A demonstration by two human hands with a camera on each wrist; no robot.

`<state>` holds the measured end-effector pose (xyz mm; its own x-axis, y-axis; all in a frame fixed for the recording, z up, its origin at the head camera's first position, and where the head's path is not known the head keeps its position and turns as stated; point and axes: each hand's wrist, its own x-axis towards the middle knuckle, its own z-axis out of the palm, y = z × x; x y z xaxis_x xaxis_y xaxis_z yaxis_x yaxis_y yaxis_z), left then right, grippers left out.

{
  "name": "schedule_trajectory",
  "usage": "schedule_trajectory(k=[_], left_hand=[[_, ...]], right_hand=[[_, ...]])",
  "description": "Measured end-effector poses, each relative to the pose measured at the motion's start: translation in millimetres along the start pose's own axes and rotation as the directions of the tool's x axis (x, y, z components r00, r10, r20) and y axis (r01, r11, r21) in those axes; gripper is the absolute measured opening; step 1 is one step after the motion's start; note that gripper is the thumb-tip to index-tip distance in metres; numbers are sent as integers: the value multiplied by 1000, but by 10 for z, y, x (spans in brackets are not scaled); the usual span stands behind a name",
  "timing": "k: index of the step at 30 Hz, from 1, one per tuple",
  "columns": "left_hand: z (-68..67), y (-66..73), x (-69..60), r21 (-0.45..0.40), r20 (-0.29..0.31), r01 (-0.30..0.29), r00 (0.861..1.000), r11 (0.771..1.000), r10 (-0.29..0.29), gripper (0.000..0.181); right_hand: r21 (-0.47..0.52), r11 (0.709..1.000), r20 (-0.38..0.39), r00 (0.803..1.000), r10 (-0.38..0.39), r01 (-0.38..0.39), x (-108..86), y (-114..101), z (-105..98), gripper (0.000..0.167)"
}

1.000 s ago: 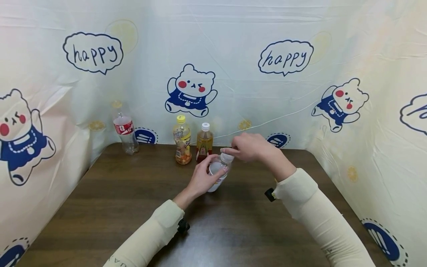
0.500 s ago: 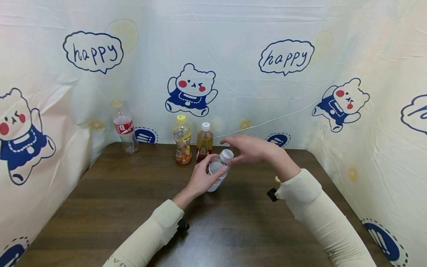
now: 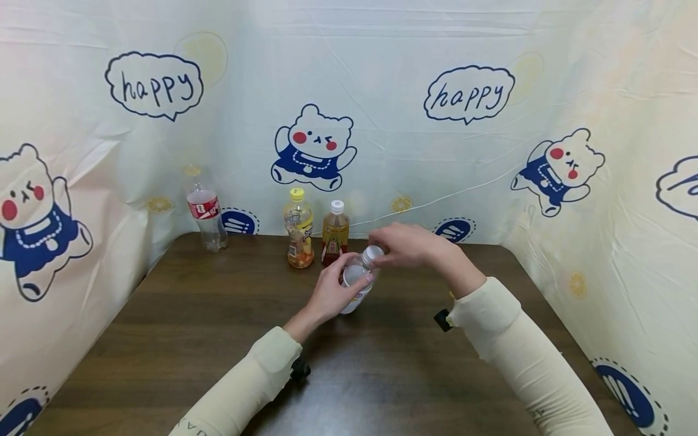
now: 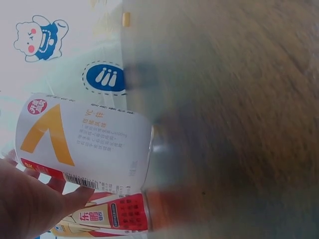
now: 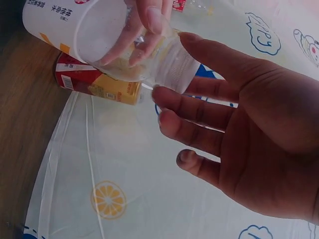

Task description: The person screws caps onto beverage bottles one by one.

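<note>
A clear bottle with a white label (image 3: 354,300) (image 4: 107,164) (image 5: 52,22) leans to the right above the table. The left hand (image 3: 329,293) (image 4: 30,201) (image 5: 142,32) grips its upper body, thumb on the near side. At the top sits a white ribbed cap (image 3: 373,254) (image 5: 175,68). The right hand (image 3: 414,245) (image 5: 259,112) has its thumb and index finger at opposite sides of this cap, with the other fingers bent loosely below in the right wrist view. In the head view its fingertips are partly hidden behind the cap.
Behind the held bottle stands a brown-drink bottle with a white cap (image 3: 335,233). A yellow-capped bottle (image 3: 299,233) is left of it, and a red-labelled clear bottle (image 3: 206,212) stands at the table's back left corner. Printed cloth (image 3: 392,163) surrounds the wooden table (image 3: 218,315).
The right hand came off the cap, spread its fingers, then closed in around it again. The left hand and the bottle have hardly moved.
</note>
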<state>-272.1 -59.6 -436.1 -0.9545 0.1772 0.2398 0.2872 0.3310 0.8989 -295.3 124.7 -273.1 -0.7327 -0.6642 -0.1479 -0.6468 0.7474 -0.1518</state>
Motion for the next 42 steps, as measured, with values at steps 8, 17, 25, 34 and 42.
schedule_trajectory(k=[8,17,25,34,42], left_hand=[[31,22,-8,16,12,-13,1000,1000,13,60],[14,-1,4,-4,0,-9,1000,1000,9,55],[21,3,-4,3,4,-20,1000,1000,20,54],[-52,19,-5,4,32,-33,999,999,33,53],[-237,6,-49,8,-4,-9,1000,1000,9,55]], right_hand=[[-54,996,-36,997,68,-70,-48,-29,-34,33],[36,999,46,999,-23,21,-97,-1,-56,53],[51,999,23,1000,-10,8,-60,1,22,29],[-10,999,-18,999,46,-47,-30,-37,49,33],[115,993,-59,998,-22,28,-159,77,114,33]])
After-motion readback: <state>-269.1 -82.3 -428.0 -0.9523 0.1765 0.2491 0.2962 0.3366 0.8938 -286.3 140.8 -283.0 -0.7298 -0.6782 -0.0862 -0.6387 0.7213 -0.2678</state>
